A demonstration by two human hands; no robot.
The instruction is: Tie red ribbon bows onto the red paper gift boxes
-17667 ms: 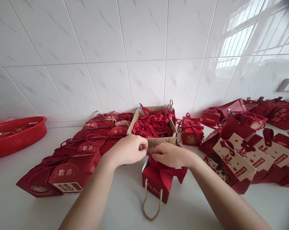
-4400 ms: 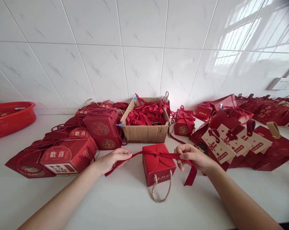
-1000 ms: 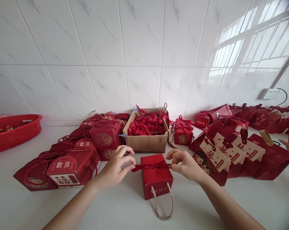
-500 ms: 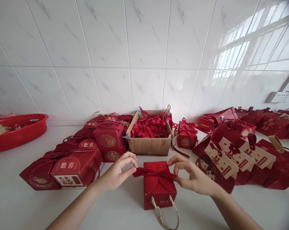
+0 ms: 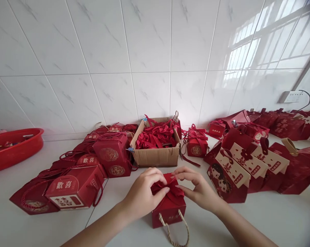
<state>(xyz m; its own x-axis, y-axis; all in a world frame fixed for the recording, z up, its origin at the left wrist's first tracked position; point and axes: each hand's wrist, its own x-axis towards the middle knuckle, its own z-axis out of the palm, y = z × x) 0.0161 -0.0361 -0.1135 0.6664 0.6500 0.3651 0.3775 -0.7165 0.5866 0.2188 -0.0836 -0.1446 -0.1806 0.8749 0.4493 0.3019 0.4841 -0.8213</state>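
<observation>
On my feed, the left hand (image 5: 144, 195) pinches the red bow (image 5: 174, 193); the right hand (image 5: 201, 188), fingers parted, flanks it, apparently keeping it centred atop its box (image 5: 166, 216).

The head camera is looking forward and down from above the counter (image 5: 47, 231), facing the wall (image 5: 149, 41). It is viewing the left hand (image 5: 144, 193) and right hand (image 5: 199, 188) at close range, below center; the wall is filling the upper half.
</observation>
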